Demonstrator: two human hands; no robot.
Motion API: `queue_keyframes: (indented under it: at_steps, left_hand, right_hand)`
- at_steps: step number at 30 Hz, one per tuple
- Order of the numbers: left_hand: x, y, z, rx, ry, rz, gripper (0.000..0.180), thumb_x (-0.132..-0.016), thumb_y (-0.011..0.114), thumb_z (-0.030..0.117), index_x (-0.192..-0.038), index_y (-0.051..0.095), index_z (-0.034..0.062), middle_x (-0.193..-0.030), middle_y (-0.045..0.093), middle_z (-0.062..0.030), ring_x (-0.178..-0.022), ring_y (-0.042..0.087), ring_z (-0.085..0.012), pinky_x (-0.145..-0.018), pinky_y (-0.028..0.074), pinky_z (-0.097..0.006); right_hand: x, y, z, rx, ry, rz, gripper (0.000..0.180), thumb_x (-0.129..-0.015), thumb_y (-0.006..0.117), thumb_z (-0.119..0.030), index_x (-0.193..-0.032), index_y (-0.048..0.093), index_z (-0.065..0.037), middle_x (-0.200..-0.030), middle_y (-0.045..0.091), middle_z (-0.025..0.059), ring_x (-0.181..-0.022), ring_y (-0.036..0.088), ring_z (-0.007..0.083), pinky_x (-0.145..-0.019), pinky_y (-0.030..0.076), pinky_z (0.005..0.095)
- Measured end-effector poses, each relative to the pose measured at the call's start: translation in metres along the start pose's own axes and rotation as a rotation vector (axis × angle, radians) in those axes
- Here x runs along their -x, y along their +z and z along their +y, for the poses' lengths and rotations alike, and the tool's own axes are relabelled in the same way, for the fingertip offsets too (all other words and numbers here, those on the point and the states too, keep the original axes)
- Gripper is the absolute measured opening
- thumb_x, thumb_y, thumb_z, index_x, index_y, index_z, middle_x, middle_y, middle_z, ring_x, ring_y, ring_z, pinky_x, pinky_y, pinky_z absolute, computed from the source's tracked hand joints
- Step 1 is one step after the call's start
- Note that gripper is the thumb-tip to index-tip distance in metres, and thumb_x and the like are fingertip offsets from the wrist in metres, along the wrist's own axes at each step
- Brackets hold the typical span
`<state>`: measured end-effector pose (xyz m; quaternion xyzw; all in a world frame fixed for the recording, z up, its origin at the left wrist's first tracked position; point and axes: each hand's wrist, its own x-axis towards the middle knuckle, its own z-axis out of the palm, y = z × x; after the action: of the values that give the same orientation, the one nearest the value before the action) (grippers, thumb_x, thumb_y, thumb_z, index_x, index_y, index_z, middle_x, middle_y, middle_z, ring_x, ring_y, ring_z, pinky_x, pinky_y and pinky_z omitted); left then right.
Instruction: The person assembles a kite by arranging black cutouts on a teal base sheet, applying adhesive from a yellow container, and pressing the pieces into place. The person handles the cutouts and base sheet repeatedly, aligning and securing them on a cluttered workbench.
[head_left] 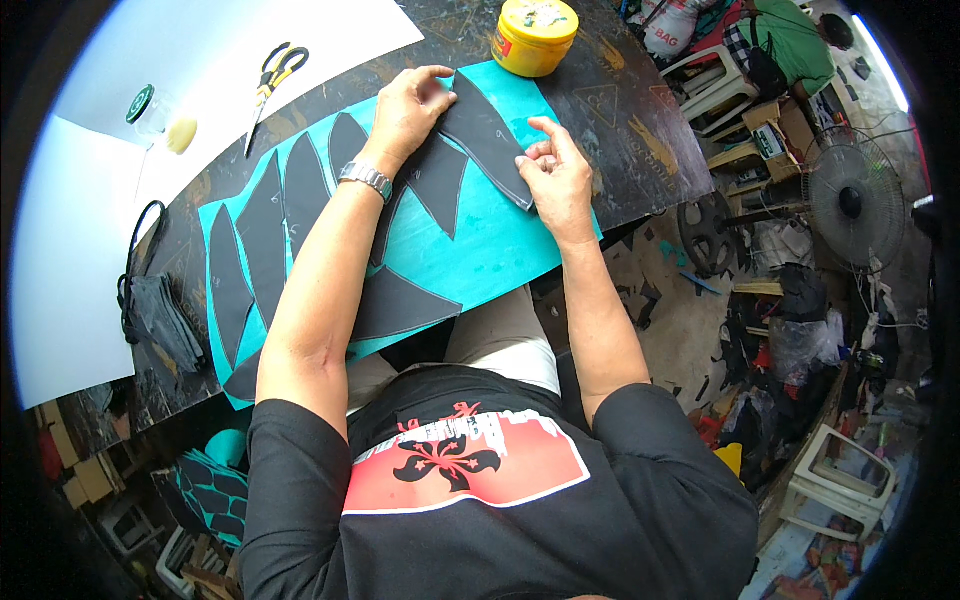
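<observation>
A turquoise sheet (500,250) lies on the dark table, with several black leaf-shaped cut pieces (265,235) laid side by side on it. Near the sheet's far right corner, a long black cut piece (487,140) with pale edges spans between my hands. At its far end my left hand (410,110) closes thumb and fingers on the tip. My right hand (562,185) pinches the piece's right edge close to its near end, index finger raised. Under my left forearm, part of the other black pieces is hidden.
Beyond the sheet stands a yellow tub (535,35). Scissors (270,85) with black-and-yellow handles rest partly on white sheeting (330,40), near a glass jar with a green lid (145,108). Stacked dark pieces (165,320) lie at left. A fan (850,200) stands right, amid floor clutter.
</observation>
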<state>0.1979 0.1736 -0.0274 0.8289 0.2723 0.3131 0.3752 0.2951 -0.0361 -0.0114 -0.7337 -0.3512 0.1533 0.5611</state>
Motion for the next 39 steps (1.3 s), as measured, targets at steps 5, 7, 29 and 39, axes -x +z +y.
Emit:
queue_keyframes:
  at_steps: [5, 7, 29, 39]
  left_hand:
    - [0.0, -0.002, 0.0, 0.045, 0.006, -0.028, 0.041, -0.083, 0.079, 0.012, -0.122, 0.069, 0.0133, -0.103, 0.068, -0.0041, -0.088, 0.067, -0.0118, -0.082, 0.057, -0.026]
    - [0.001, -0.002, 0.0, 0.078, 0.01, -0.031, 0.041, -0.082, 0.078, 0.01, -0.122, 0.069, 0.0132, -0.103, 0.068, -0.0048, -0.088, 0.068, -0.0123, -0.082, 0.057, -0.026]
    - [0.052, -0.01, 0.04, 0.487, 0.123, -0.254, 0.086, -0.075, 0.086, 0.022, -0.149, 0.043, 0.0152, -0.122, 0.063, -0.0095, -0.114, 0.059, -0.0213, -0.105, 0.045, -0.039]
    - [0.051, -0.026, 0.034, 1.179, -0.152, -0.69, 0.064, -0.09, 0.069, 0.027, -0.145, 0.045, 0.0032, -0.137, 0.053, -0.0206, -0.113, 0.066, -0.0254, -0.094, 0.056, -0.031]
  right_hand:
    - [0.001, 0.001, 0.001, 0.02, -0.019, 0.004, 0.049, -0.081, 0.069, 0.007, -0.128, 0.06, -0.005, -0.087, 0.06, 0.0012, -0.072, 0.055, 0.0035, -0.069, 0.048, 0.0194]
    - [0.0, 0.001, 0.003, 0.02, -0.026, 0.009, 0.049, -0.081, 0.069, 0.007, -0.128, 0.06, -0.004, -0.087, 0.06, 0.001, -0.072, 0.055, 0.0033, -0.068, 0.048, 0.0193]
    - [-0.043, -0.035, -0.11, 0.36, -0.902, -0.027, 0.055, -0.081, 0.061, 0.007, -0.131, 0.058, -0.013, -0.107, 0.067, 0.0171, -0.092, 0.069, 0.0317, -0.079, 0.056, 0.0358]
    - [-0.038, -0.02, -0.053, -0.152, -0.373, 0.342, 0.052, -0.081, 0.071, 0.007, -0.129, 0.058, -0.007, -0.092, 0.066, 0.0038, -0.086, 0.064, 0.0135, -0.083, 0.053, 0.0293]
